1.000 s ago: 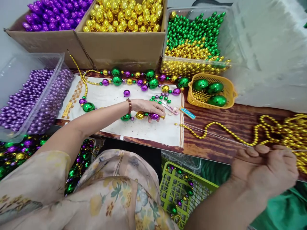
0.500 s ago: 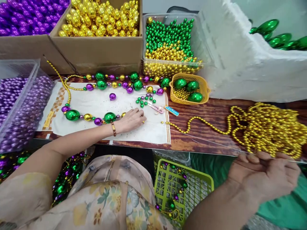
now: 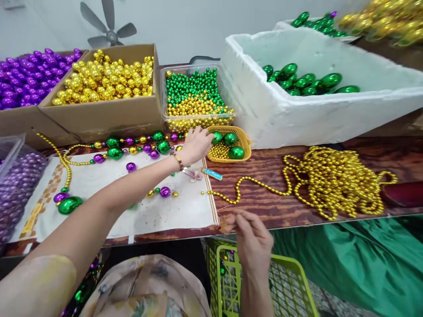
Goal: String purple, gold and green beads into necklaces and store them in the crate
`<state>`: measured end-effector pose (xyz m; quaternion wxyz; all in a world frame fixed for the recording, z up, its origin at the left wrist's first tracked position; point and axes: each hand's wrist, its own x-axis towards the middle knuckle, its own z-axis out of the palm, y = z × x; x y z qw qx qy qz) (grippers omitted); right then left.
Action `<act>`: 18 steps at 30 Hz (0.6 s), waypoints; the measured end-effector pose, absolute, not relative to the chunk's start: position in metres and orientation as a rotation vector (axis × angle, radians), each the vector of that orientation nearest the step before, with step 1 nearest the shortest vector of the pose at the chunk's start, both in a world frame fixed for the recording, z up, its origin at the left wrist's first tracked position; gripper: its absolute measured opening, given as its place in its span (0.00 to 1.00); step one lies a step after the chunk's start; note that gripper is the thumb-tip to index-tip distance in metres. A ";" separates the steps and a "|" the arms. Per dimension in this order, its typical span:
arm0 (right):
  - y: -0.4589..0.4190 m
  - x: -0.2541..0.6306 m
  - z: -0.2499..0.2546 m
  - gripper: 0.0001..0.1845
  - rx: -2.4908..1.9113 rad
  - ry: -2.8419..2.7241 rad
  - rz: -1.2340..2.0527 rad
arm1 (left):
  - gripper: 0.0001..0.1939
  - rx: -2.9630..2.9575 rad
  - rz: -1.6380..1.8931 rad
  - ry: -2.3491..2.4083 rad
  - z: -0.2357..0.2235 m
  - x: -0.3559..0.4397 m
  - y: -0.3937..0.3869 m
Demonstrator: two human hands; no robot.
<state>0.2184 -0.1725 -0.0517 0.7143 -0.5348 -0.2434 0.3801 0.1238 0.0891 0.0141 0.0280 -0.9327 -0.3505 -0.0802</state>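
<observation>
My left hand [image 3: 197, 144] reaches across the white cloth [image 3: 185, 207] to the left rim of a small yellow basket [image 3: 246, 143]. Its bent fingers close against a large green bead [image 3: 217, 138] there; the thumb is hidden. Near the table's front edge, my right hand [image 3: 253, 233] is pinched on a thin clear thread [image 3: 225, 207]. A partly strung bead necklace lies on the cloth, showing a big green bead [image 3: 70, 205] and a purple bead [image 3: 165, 192]; my left forearm hides its middle. A gold bead strand [image 3: 261, 188] trails toward the cloth.
Pink-handled snips [image 3: 192, 174] and a blue label [image 3: 212, 174] lie by the basket. Behind stand a box of gold beads [image 3: 102, 112], a clear bead tub [image 3: 198, 118] and a foam box [image 3: 313, 114]. Gold bead strands [image 3: 333, 180] are heaped right; a green crate [image 3: 291, 264] stands below.
My left hand has left the necklace and moved up and right to the yellow basket. My right hand has come back left from the far right, and the thread hangs slacker. The view has shifted.
</observation>
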 end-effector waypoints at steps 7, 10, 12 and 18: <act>-0.184 0.201 -0.076 0.11 -1.178 -0.471 0.966 | 0.18 -2.828 -0.185 -0.901 -0.002 0.194 0.134; -0.188 0.201 -0.079 0.10 -1.181 -0.452 0.975 | 0.18 -2.803 -0.149 -0.924 -0.007 0.202 0.135; -0.188 0.202 -0.080 0.11 -1.183 -0.445 0.981 | 0.18 -2.808 -0.099 -0.956 -0.008 0.205 0.134; -0.184 0.200 -0.079 0.11 -1.191 -0.460 0.992 | 0.23 -2.951 -0.273 -1.111 -0.003 0.194 0.132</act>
